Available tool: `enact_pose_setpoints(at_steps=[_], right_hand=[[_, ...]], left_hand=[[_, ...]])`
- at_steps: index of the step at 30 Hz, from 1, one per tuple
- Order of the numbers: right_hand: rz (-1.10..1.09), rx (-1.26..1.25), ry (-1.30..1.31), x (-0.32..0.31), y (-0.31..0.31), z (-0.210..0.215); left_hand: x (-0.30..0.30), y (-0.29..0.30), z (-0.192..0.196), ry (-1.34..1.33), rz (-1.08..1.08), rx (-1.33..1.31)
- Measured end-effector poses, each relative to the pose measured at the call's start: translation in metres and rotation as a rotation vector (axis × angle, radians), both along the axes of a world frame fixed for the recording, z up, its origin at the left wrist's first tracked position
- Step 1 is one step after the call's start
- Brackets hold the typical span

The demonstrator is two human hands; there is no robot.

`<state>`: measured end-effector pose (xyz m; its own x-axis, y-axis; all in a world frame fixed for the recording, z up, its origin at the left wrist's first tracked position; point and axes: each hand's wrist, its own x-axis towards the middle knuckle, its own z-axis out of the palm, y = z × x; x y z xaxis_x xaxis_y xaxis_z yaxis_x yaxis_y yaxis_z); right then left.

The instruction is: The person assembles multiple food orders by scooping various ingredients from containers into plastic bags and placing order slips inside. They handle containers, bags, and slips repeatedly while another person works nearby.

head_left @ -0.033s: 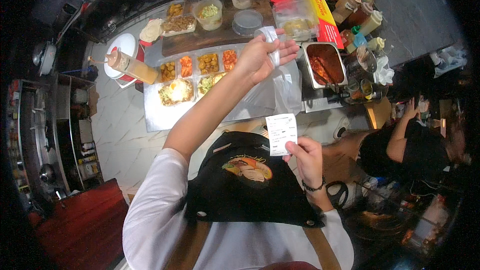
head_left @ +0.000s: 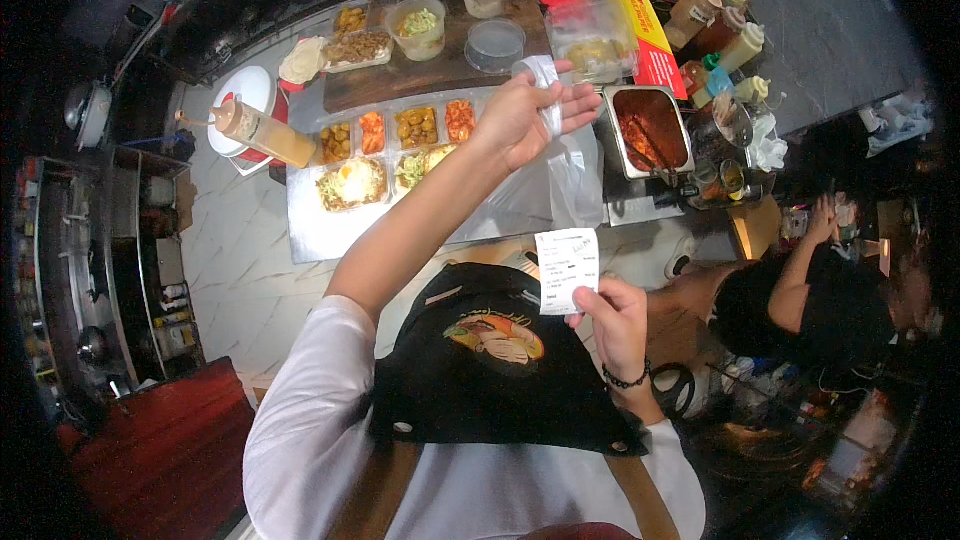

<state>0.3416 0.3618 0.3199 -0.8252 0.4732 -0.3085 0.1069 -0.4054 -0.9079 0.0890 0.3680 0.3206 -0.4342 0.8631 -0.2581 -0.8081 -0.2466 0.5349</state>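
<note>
My left hand (head_left: 520,118) reaches over the counter, fingers stretched out. The handles of a white plastic bag (head_left: 575,185) loop round this hand and are caught under the thumb, and the bag hangs below it. In front of my apron my right hand (head_left: 612,318) pinches a printed paper receipt (head_left: 566,270) by its lower right corner. Beside my left forearm stand clear takeaway trays: one (head_left: 352,185) with a fried egg over shredded greens, and a second tray (head_left: 412,170) partly hidden by the arm. Behind them are compartments of brown chunks (head_left: 415,127) and reddish-orange food (head_left: 459,120).
A squeeze bottle (head_left: 265,135) leans at the left. A wooden board (head_left: 440,75) at the back carries tubs (head_left: 417,28). To the right are a steel pan of red sauce (head_left: 650,132), a yellow-red box (head_left: 645,35) and sauce bottles (head_left: 720,30). A person in black (head_left: 810,305) is at the right.
My right hand and the receipt have shifted very slightly right and down. The person at the right has moved a little. My left hand stays almost in place with the bag.
</note>
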Motion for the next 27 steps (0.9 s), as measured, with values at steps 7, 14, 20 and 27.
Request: enact_pose_setpoints(at_steps=[7, 14, 20, 27], right_hand=[[-0.083, 0.040, 0.119, 0.000, -0.021, 0.026], [-0.168, 0.167, 0.081, -0.004, -0.030, 0.025], [-0.180, 0.196, 0.032, -0.015, -0.037, 0.021], [-0.194, 0.206, 0.002, -0.022, -0.043, 0.014]], left_hand=[[0.000, -0.013, -0.006, 0.067, -0.328, 0.080], [0.010, -0.057, 0.002, 0.451, -0.573, -0.007], [0.014, -0.072, 0.006, 0.512, -0.588, -0.045], [0.007, -0.076, 0.008, 0.525, -0.576, -0.105]])
